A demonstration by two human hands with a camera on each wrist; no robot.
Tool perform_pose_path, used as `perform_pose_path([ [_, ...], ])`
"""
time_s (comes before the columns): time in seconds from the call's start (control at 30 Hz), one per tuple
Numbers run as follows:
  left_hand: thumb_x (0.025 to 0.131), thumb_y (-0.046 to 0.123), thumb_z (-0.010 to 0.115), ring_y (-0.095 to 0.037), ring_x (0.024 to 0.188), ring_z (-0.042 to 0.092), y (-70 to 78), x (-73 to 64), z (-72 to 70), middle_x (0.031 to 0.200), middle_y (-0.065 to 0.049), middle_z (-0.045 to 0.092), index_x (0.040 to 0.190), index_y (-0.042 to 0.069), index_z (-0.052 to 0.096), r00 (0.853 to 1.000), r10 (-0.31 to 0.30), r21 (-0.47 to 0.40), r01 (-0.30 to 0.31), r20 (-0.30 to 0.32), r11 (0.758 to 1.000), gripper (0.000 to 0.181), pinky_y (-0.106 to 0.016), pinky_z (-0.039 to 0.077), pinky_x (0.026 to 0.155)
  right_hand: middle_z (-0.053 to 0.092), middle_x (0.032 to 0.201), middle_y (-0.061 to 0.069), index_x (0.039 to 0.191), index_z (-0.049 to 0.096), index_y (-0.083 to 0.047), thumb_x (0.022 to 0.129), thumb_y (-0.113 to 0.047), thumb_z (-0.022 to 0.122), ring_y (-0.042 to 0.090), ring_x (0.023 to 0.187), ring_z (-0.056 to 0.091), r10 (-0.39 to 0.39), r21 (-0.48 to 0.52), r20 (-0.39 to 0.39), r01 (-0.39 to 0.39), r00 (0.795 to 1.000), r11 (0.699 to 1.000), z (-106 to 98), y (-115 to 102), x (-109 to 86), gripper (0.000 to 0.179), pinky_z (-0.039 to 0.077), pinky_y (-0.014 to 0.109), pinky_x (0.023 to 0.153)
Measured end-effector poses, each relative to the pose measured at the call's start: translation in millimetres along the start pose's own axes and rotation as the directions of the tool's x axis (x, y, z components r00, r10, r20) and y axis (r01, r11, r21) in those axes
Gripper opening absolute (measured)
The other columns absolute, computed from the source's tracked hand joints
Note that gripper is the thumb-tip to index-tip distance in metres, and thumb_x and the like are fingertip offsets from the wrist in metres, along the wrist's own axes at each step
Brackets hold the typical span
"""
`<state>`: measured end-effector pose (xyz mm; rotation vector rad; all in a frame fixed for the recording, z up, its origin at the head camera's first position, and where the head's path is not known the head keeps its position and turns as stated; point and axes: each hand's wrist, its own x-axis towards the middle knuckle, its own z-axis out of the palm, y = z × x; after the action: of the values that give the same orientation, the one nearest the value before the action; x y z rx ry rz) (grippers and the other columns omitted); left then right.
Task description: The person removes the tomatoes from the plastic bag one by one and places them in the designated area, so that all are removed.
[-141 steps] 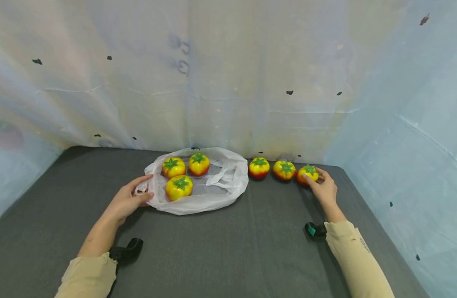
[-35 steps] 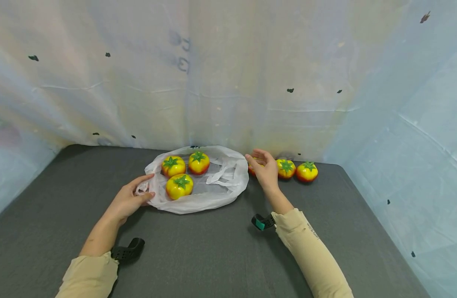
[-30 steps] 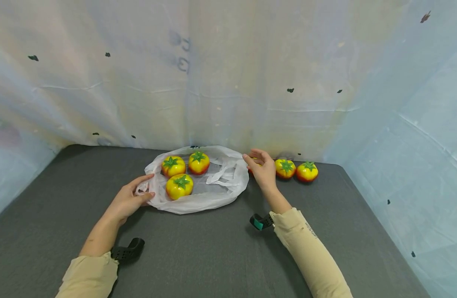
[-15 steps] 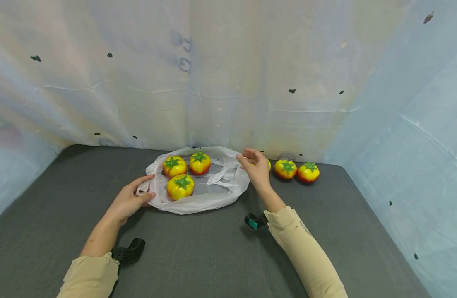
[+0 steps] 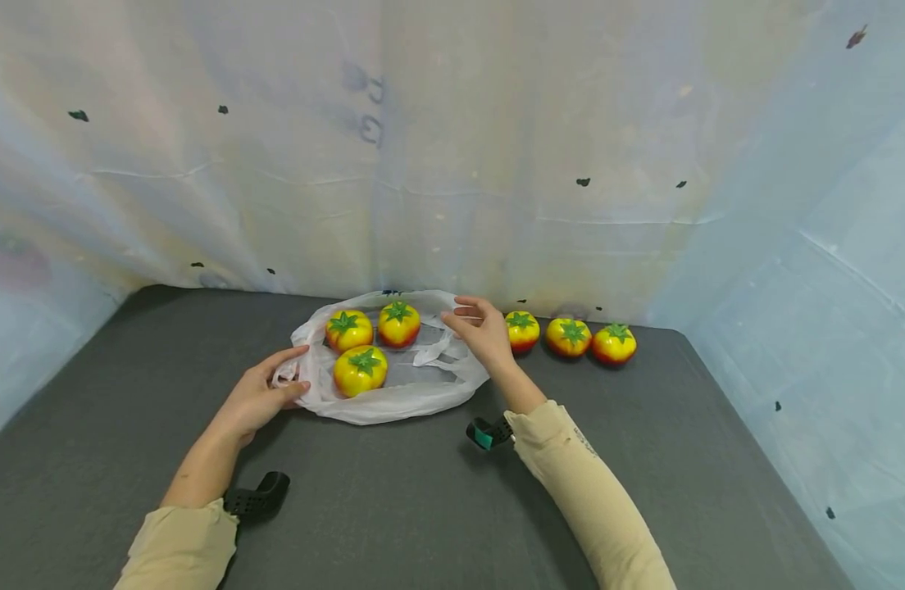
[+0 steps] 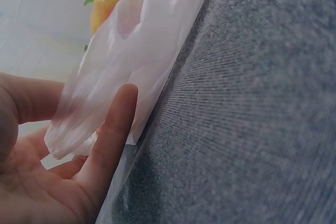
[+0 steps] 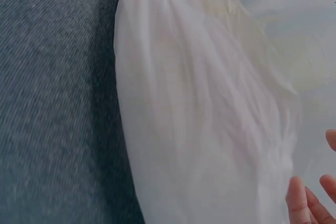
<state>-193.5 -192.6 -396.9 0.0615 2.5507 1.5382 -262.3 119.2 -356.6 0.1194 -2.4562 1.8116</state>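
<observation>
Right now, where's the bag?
In the head view, the bag lies on the table mostly left of centre, the left hand at its left end, three loose fruits to its right.

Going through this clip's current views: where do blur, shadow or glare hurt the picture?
Head view: evenly lit and mostly clear, with soft shadows on the dark tabletop; left wrist view: dim, tabletop streaky and blurred, a small glint on the yellow fruit; right wrist view: soft overall, a dark shadow beside the white bag.
</observation>
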Motion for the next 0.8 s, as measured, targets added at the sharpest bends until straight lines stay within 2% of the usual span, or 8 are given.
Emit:
perform_pose_path([
  [0.37,0.092,0.018,0.055,-0.014,0.083,0.052,-0.4,0.5,0.0,0.143,-0.026,0.027,0.146,0.013,0.027,1.000,0.000,-0.008,0.000,0.013,1.000,0.062,-0.021,0.050,0.070,0.057,0.124,0.019,0.127,0.053,-0.005,0.082,-0.024,0.070,0.031,0.109,0.059,0.039,-0.051,0.056,-0.036,0.998,0.998,16.2,-5.4,6.4,0.052,0.051,0.044,0.085],
  [0.6,0.092,0.016,0.055,-0.015,0.083,0.053,-0.2,0.5,0.9,0.143,-0.025,0.027,0.146,0.013,0.027,1.000,-0.004,-0.005,0.004,0.007,1.000,0.061,-0.021,0.050,0.070,0.054,0.128,0.018,0.132,0.050,-0.008,0.083,-0.023,0.068,0.030,0.111,0.057,0.086,-0.149,0.121,-0.068,0.989,0.986,23.3,-7.9,11.9,0.054,0.052,0.039,0.084],
  [0.8,0.091,0.016,0.055,-0.015,0.083,0.053,0.8,-0.1,1.7,0.143,-0.026,0.028,0.146,0.013,0.028,1.000,-0.007,0.010,0.007,-0.002,1.000,0.061,-0.022,0.050,0.069,0.052,0.132,0.017,0.134,0.048,-0.013,0.081,-0.029,0.070,0.029,0.116,0.054,0.136,-0.274,0.182,-0.083,0.974,0.958,30.4,-11.4,14.8,0.060,0.049,0.040,0.090],
])
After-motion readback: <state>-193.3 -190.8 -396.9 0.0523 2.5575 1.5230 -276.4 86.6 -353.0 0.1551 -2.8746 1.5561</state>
